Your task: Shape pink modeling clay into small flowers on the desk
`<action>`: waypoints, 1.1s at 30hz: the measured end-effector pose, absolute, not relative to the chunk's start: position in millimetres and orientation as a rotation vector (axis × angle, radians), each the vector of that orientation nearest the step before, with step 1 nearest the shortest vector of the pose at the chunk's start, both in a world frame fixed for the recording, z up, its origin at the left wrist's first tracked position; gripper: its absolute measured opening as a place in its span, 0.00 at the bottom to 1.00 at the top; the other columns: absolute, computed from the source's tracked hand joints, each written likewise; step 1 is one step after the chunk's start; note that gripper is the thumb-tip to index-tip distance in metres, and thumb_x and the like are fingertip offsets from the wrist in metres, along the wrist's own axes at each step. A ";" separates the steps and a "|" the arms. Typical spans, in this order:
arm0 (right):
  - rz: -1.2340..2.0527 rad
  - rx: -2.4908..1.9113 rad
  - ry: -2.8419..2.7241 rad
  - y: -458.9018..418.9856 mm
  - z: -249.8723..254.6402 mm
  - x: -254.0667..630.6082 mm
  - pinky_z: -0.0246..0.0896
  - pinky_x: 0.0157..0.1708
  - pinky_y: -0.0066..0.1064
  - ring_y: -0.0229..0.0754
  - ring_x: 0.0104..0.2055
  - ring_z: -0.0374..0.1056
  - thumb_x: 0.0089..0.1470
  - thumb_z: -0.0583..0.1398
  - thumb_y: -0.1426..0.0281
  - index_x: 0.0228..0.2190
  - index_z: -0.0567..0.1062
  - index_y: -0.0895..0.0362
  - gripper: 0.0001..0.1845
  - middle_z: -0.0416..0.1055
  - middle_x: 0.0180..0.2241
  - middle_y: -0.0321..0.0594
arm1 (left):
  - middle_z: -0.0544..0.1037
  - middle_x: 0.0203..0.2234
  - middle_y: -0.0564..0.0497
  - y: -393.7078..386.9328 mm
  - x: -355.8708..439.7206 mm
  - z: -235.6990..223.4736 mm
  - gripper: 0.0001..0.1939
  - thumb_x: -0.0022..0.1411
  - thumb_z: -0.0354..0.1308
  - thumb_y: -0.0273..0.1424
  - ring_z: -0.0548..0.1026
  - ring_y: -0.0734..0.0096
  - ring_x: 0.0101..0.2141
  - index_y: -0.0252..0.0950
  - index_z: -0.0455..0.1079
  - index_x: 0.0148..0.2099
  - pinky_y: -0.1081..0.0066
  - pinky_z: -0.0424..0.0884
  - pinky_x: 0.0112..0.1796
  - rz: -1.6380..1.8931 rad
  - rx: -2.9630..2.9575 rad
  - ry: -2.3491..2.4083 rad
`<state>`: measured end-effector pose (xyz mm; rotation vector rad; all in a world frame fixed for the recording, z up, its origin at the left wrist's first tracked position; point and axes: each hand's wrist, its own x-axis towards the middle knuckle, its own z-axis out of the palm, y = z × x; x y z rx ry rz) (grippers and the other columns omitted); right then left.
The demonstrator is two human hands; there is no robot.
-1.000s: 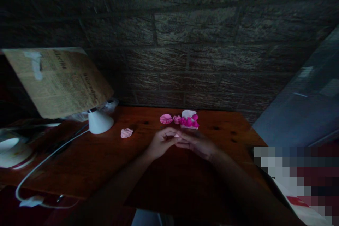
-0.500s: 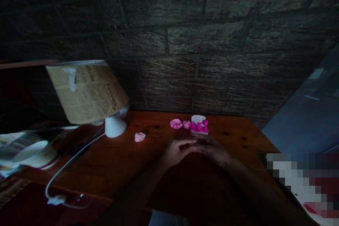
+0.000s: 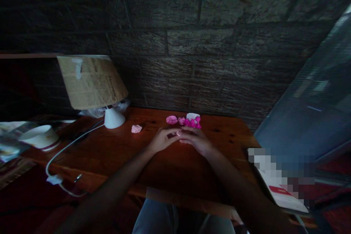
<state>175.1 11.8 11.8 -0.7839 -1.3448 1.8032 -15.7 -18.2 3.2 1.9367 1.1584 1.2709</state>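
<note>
Above the wooden table, my left hand [image 3: 162,140] and my right hand [image 3: 199,141] meet at the fingertips. A small pale pink lump [image 3: 179,133], looking like modelling clay, is pinched between the fingers of both, partly hidden by them. Just beyond lie a flat pink clay disc [image 3: 172,119], a small pink clay piece [image 3: 181,121] and a cluster of bright magenta pieces [image 3: 192,123]. The cluster sits against a white piece [image 3: 193,116], whose kind I cannot tell. Left of my hands rests a crumpled pale pink lump [image 3: 136,128].
A lamp [image 3: 114,118] with a paper-covered shade stands at the table's left, its white cord [image 3: 64,150] running over the front edge. A white paper cup [image 3: 41,137] is farther left. The brick wall [image 3: 178,69] backs the table [image 3: 115,157]; a partly pixelated white item [image 3: 287,195] lies right.
The view has shifted, so the table and my lap show more. My hands stay together; the pale pink lump now shows between the fingertips.
</note>
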 end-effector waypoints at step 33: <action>1.650 -0.756 -1.511 26.9 6.0 182.3 0.77 0.35 0.33 0.37 0.29 0.74 0.40 0.76 0.50 0.33 0.86 0.54 0.23 0.81 0.29 0.37 | 0.85 0.30 0.48 0.0 -17.8 -2.3 0.15 0.54 0.75 0.41 0.79 0.67 0.27 0.36 0.83 0.38 0.68 0.76 0.35 1.268 1.725 1.114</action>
